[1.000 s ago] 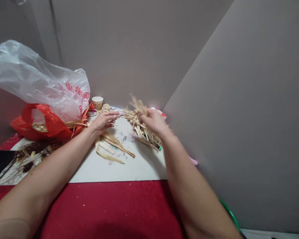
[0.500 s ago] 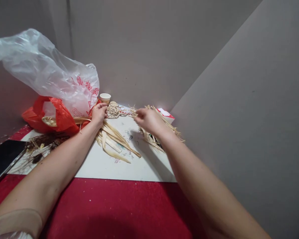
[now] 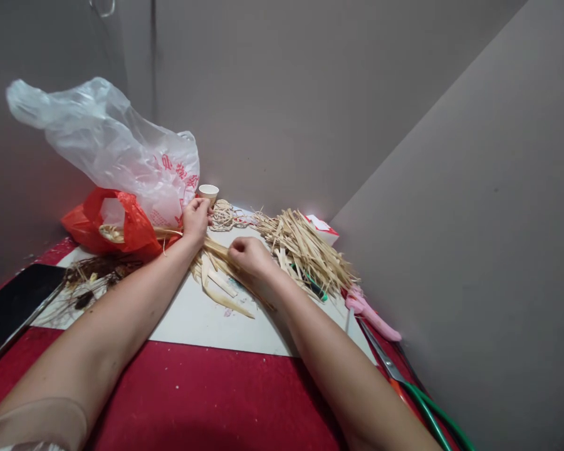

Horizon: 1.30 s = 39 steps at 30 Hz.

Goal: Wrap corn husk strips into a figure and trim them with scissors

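My left hand is closed, thumb and fingers drawn together near the paper cup; whatever lies between the fingertips is hidden or too small to make out. Long dried leaf strips run from the red plastic bag, under the heel of that hand, toward my right hand. My right hand pinches these strips a short way along. Their loose ends fan out on the white board. Just beyond my left fingers lies a coiled, woven piece of cord.
A pile of cut dried strips covers the board's right side, partly over a green-handled tool. Scissors and a pink-wrapped handle lie along the right wall. At left are a dark tablet-like slab, brown fibres and a clear plastic bag.
My right hand has moved down and left from the pile at right and closed on the strips. My left hand stays in nearly the same place. The view has shifted, showing the scissors.
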Tool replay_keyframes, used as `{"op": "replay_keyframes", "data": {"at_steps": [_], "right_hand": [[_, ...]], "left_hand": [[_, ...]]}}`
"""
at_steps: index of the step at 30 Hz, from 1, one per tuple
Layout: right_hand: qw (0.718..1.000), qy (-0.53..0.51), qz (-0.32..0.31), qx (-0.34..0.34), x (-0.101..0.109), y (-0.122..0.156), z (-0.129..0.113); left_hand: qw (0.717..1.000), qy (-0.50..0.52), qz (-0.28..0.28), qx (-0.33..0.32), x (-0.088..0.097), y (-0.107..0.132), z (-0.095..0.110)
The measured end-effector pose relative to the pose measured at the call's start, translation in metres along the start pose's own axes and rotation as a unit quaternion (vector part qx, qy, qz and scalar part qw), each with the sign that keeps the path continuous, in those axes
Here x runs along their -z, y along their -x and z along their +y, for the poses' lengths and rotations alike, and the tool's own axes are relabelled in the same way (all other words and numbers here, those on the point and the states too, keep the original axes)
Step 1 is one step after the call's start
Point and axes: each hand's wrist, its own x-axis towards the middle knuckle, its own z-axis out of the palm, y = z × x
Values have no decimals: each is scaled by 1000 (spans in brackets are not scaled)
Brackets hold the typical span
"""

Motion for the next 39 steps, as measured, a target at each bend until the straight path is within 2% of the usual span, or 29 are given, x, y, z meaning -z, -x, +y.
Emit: {"op": "replay_keyframes", "data": {"at_steps": [2, 3, 6, 8, 9, 11, 14, 18, 22, 26, 30, 35, 39], "right_hand": [[989, -134, 40, -44, 8, 1, 14], [974, -206, 58, -72, 12, 2, 20], [896, -408, 90, -153, 16, 10, 31], [852, -481, 110, -176, 13, 15, 34], [841, -496, 124, -177, 11, 16, 34], [841, -493, 152, -162, 7, 17, 34], [862, -460, 176, -117, 0, 16, 32], [888, -427, 157, -69, -7, 15, 31], [894, -423, 135, -68, -8, 15, 29], [871, -458, 155, -83, -3, 14, 29], [854, -485, 174, -73, -1, 11, 33], [810, -566, 127, -88, 8, 14, 29], [770, -621, 104, -105, 15, 17, 25]], "left_hand": [[1000, 2, 15, -16, -1, 0, 2], [1000, -1, 20, -20, -2, 1, 2], [1000, -15, 7, -10, -5, 6, 2], [999, -27, -33, 30, -7, 13, 0], [996, -36, -61, 58, -8, 17, -1], [985, -57, -119, 112, -10, 25, -3], [969, -74, -182, 149, -14, 36, -3], [965, -77, -208, 141, -17, 42, -2], [963, -86, -215, 137, -16, 41, -2], [951, -93, -260, 139, -17, 42, -3], [921, -103, -336, 167, -19, 45, -4], [898, -115, -380, 190, -19, 47, -5], [896, -105, -385, 194, -19, 47, -7]]}}
